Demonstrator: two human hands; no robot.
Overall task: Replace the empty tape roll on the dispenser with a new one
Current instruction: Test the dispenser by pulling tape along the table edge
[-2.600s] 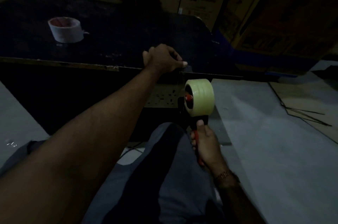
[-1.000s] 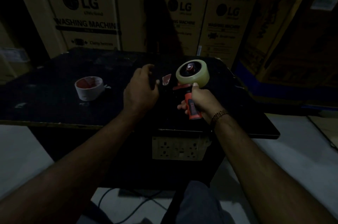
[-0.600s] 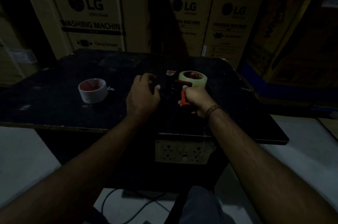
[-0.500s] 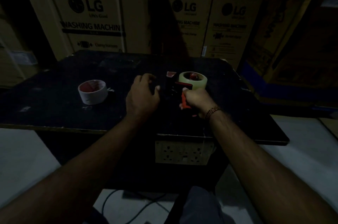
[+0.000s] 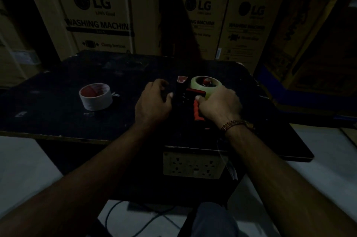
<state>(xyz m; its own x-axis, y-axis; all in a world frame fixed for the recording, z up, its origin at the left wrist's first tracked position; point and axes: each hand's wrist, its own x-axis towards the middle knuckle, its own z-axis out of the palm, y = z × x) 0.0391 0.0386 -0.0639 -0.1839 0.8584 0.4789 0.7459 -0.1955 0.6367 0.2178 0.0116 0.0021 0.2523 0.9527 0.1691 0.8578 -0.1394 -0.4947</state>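
With the new roll (image 5: 206,86) seated, the dispenser (image 5: 197,109) at frame centre is gripped by the right hand (image 5: 219,106), the left hand (image 5: 153,102) loosely curled beside; tape threading is probably needed next.

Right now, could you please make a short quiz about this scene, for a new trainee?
1. True or false: the yellowish tape roll sits on the tape dispenser.
2. Which hand grips the dispenser's red handle? A) left hand B) right hand C) neither
3. Fill in: the white tape roll stands on the black table to the ____ of both hands.

Key: 1 true; 2 B; 3 left.
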